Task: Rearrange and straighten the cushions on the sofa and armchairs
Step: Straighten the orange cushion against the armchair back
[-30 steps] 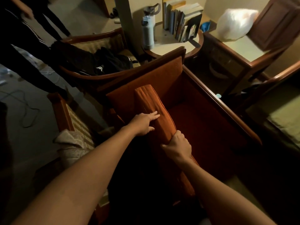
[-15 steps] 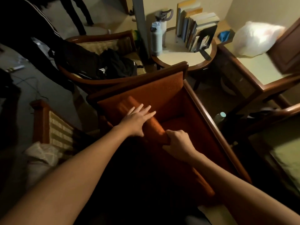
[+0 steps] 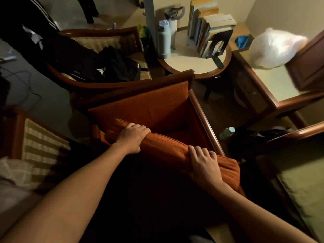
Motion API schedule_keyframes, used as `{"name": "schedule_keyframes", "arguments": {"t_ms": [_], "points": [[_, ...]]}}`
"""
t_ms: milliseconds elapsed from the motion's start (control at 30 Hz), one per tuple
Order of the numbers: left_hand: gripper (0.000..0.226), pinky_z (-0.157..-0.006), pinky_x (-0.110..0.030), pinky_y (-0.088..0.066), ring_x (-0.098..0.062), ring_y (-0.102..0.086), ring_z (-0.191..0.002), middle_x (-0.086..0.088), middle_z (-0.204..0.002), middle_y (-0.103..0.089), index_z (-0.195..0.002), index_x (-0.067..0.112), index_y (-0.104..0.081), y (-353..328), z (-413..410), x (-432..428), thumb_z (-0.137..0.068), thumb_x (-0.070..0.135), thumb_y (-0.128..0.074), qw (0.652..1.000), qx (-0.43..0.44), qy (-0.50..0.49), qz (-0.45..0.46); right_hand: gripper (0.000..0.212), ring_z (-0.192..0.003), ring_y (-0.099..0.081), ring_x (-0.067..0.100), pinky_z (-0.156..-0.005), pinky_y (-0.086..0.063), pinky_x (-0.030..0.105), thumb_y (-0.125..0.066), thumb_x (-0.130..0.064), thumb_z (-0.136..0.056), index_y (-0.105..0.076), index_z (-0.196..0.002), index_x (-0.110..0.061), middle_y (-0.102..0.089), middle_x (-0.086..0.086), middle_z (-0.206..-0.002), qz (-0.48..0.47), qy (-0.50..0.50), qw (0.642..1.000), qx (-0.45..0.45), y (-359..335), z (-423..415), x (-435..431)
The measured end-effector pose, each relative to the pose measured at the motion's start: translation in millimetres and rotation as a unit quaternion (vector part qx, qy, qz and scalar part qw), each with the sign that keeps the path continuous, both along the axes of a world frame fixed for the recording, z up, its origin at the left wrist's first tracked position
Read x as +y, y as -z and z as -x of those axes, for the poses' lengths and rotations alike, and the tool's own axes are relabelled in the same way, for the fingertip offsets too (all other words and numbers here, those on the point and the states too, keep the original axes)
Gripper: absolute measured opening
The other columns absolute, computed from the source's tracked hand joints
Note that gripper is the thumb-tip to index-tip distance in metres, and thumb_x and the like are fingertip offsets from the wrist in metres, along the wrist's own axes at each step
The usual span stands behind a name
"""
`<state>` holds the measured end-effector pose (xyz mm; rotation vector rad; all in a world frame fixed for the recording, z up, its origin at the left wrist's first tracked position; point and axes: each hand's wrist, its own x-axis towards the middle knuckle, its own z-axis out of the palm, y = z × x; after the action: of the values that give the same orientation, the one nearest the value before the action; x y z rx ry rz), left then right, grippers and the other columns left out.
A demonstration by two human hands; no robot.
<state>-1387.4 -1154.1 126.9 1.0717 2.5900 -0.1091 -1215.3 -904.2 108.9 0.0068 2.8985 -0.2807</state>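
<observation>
Hands gripped an orange cushion (image 3: 168, 144) over the orange armchair (image 3: 149, 104). Left hand (image 3: 132, 137) clamped its upper edge, fingers (image 3: 140, 128) curled over the far side. Right hand (image 3: 203, 163) lay lower on it, fingers (image 3: 198, 151) bent and pressing the fabric. Beyond the fingers, the chair's seat sat bare; farther off stood a round worktop (image 3: 189, 62) with books (image 3: 208, 32).

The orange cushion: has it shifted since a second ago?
Yes. The orange cushion has swung from pointing up toward the armchair's backrest to lying crosswise, its right end now over the right armrest.
</observation>
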Motion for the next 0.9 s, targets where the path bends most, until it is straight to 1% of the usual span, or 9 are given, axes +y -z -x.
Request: {"name": "schedule_keyframes", "arguments": {"t_ms": [67, 167, 300, 433, 533, 633, 700, 800, 900], "points": [[0.048, -0.107, -0.036, -0.035, -0.018, -0.057, -0.105, 0.008, -0.111, -0.061, -0.113, 0.026, -0.057, 6, 0, -6, -0.068, 0.014, -0.071, 0.999, 0.014, -0.019, -0.040, 0.061, -0.101, -0.057, 0.021, -0.089, -0.041, 0.039, -0.068, -0.053, -0.069, -0.052, -0.118, -0.020, -0.059, -0.002, -0.109, 0.023, -0.003, 0.999, 0.033, 1, 13, 0], [0.029, -0.089, -0.037, -0.046, -0.021, -0.059, -0.087, 0.007, -0.090, -0.061, -0.089, 0.023, -0.058, 8, 0, -21, -0.067, 0.004, -0.063, 0.993, 0.013, -0.064, -0.100, 0.037, -0.089, -0.060, 0.018, -0.079, -0.040, 0.035, -0.068, -0.048, -0.068, -0.057, -0.095, -0.025, -0.062, -0.007, -0.092, 0.055, -0.013, 0.997, 0.048, -5, 38, -3], [0.027, -0.068, -0.029, -0.034, -0.015, -0.050, -0.071, 0.009, -0.075, -0.053, -0.070, 0.025, -0.048, -9, 12, -49, -0.073, 0.001, -0.061, 0.987, -0.020, -0.105, -0.119, 0.033, -0.086, -0.060, 0.017, -0.072, -0.033, 0.032, -0.070, -0.043, -0.063, -0.058, -0.088, -0.026, -0.063, -0.009, -0.087, 0.067, -0.059, 0.992, 0.085, -21, 71, -16], [0.023, -0.063, -0.028, -0.035, -0.016, -0.053, -0.068, 0.009, -0.072, -0.053, -0.068, 0.025, -0.049, -28, 23, -86, -0.072, 0.008, -0.064, 0.978, -0.003, -0.142, -0.151, 0.038, -0.093, -0.057, 0.020, -0.080, -0.034, 0.036, -0.066, -0.034, -0.061, -0.059, -0.098, -0.024, -0.064, -0.008, -0.096, 0.077, -0.116, 0.984, 0.114, -42, 124, -33], [0.023, -0.064, -0.029, -0.038, -0.018, -0.056, -0.072, 0.009, -0.074, -0.054, -0.069, 0.028, -0.049, -35, 37, -92, -0.074, 0.014, -0.067, 0.961, 0.015, -0.183, -0.205, 0.028, -0.095, -0.055, 0.021, -0.085, -0.031, 0.038, -0.067, -0.025, -0.066, -0.056, -0.092, -0.024, -0.060, -0.007, -0.094, 0.075, -0.146, 0.977, 0.133, -57, 173, -33], [0.017, -0.074, -0.035, -0.045, -0.022, -0.059, -0.079, 0.004, -0.081, -0.061, -0.075, 0.026, -0.055, -39, 64, -86, -0.071, 0.026, -0.072, 0.957, 0.053, -0.183, -0.221, 0.028, -0.097, -0.053, 0.020, -0.089, -0.028, 0.038, -0.071, -0.023, -0.070, -0.053, -0.091, -0.026, -0.058, -0.008, -0.092, 0.074, -0.144, 0.978, 0.132, -60, 209, -28], [0.026, -0.078, -0.035, -0.043, -0.022, -0.059, -0.083, 0.001, -0.087, -0.063, -0.082, 0.023, -0.059, -34, 77, -83, -0.069, 0.037, -0.076, 0.956, 0.065, -0.194, -0.212, 0.033, -0.100, -0.054, 0.023, -0.095, -0.031, 0.042, -0.072, -0.021, -0.071, -0.054, -0.098, -0.026, -0.059, -0.007, -0.096, 0.071, -0.139, 0.979, 0.132, -51, 226, -27], [0.042, -0.086, -0.039, -0.044, -0.026, -0.058, -0.096, -0.002, -0.103, -0.063, -0.101, 0.020, -0.061, -5, 77, -75, -0.070, 0.042, -0.078, 0.950, 0.065, -0.241, -0.189, 0.048, -0.124, -0.047, 0.026, -0.110, -0.025, 0.051, -0.066, -0.021, -0.079, -0.052, -0.125, -0.025, -0.059, -0.002, -0.126, 0.055, -0.123, 0.983, 0.121, -24, 229, -26], [0.072, -0.113, -0.043, -0.030, -0.030, -0.040, -0.132, -0.006, -0.142, -0.046, -0.140, 0.017, -0.042, 33, 64, -69, -0.080, 0.041, -0.073, 0.946, 0.022, -0.300, -0.124, 0.064, -0.145, -0.020, 0.030, -0.116, -0.010, 0.060, -0.054, -0.028, -0.091, -0.026, -0.149, -0.029, -0.030, 0.004, -0.156, 0.018, -0.057, 0.994, 0.087, 10, 212, -25]]}}
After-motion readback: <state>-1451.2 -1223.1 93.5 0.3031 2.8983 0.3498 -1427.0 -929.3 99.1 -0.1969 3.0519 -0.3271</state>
